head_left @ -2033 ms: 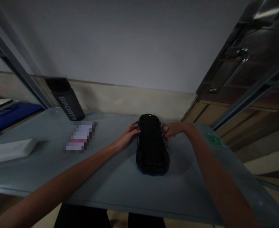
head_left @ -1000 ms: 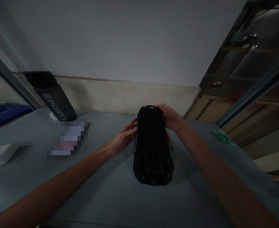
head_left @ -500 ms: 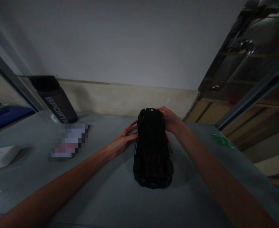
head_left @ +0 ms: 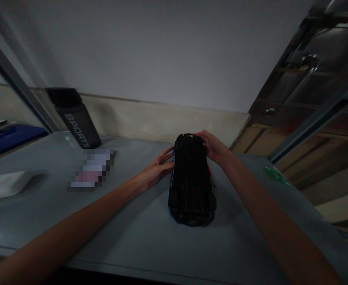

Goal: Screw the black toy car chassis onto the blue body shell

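Note:
A black toy car (head_left: pixel 191 170) is turned with its underside toward me, wheels showing along both sides and a tiny red spot near the closer end. My left hand (head_left: pixel 159 168) grips its left side, thumb and fingers against the body with the fingertips partly hidden. Around the far right corner, my right hand (head_left: pixel 211 144) is closed on the car, its fingertips mostly out of sight behind it. A red-handled tool (head_left: pixel 210 171) with a thin metal shaft pokes out past the car's right side, mostly covered.
On the left of the grey table (head_left: pixel 126 233) are a dark SPORT bottle (head_left: pixel 77 122), a pixelated flat item (head_left: pixel 92 168) and a white box (head_left: pixel 6 185). A green scrap (head_left: pixel 276 175) lies by the right edge. Behind are a wall and a metal door handle (head_left: pixel 295 85).
The camera view has shifted a little, bringing the table's front edge into sight. Both hands keep their hold on the toy car, which looks nearly unmoved.

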`<action>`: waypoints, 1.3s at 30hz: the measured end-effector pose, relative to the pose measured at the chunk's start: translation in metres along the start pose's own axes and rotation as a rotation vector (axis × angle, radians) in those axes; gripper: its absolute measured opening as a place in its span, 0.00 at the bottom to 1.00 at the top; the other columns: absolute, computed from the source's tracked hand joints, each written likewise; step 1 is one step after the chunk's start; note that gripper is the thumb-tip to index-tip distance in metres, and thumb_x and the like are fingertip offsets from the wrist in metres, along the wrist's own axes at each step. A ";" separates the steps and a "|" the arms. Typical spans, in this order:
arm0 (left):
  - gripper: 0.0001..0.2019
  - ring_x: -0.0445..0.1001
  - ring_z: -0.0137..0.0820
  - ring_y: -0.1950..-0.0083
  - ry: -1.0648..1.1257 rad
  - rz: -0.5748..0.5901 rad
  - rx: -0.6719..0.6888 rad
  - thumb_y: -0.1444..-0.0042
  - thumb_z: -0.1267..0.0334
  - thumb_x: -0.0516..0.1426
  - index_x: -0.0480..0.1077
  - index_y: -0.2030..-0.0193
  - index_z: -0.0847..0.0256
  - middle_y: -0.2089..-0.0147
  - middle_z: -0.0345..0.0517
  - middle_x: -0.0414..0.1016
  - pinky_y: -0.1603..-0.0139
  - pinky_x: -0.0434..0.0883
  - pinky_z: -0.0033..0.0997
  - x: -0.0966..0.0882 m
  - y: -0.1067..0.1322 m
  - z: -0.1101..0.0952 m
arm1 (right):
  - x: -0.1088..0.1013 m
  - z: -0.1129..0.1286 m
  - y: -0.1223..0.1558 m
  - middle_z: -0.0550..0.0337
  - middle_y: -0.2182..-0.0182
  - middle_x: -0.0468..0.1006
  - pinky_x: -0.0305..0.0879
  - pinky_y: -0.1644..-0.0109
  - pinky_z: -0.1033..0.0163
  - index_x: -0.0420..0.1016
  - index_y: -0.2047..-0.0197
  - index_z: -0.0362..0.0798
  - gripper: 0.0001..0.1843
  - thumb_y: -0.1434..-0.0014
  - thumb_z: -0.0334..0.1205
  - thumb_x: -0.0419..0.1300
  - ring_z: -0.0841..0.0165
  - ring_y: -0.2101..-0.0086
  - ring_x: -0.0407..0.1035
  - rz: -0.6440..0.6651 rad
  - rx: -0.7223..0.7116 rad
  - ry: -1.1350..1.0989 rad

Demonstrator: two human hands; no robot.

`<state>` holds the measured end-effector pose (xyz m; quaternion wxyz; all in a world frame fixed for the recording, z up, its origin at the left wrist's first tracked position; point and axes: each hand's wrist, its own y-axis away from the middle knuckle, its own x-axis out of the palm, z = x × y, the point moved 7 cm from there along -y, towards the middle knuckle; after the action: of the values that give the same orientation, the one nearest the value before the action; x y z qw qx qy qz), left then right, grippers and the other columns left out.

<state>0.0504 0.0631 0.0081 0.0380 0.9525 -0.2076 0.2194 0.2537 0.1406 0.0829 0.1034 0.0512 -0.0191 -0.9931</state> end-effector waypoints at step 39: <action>0.37 0.68 0.54 0.17 0.018 -0.030 -0.046 0.45 0.66 0.78 0.79 0.29 0.42 0.19 0.43 0.74 0.17 0.60 0.58 0.002 0.003 0.000 | 0.002 -0.001 0.002 0.52 0.63 0.85 0.69 0.49 0.52 0.80 0.66 0.53 0.08 0.43 0.48 0.66 0.53 0.54 0.75 -0.035 0.026 -0.022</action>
<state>0.0505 0.0595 0.0083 0.0653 0.9524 -0.1979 0.2227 0.2528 0.1379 0.0821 0.0851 0.0419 -0.0325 -0.9950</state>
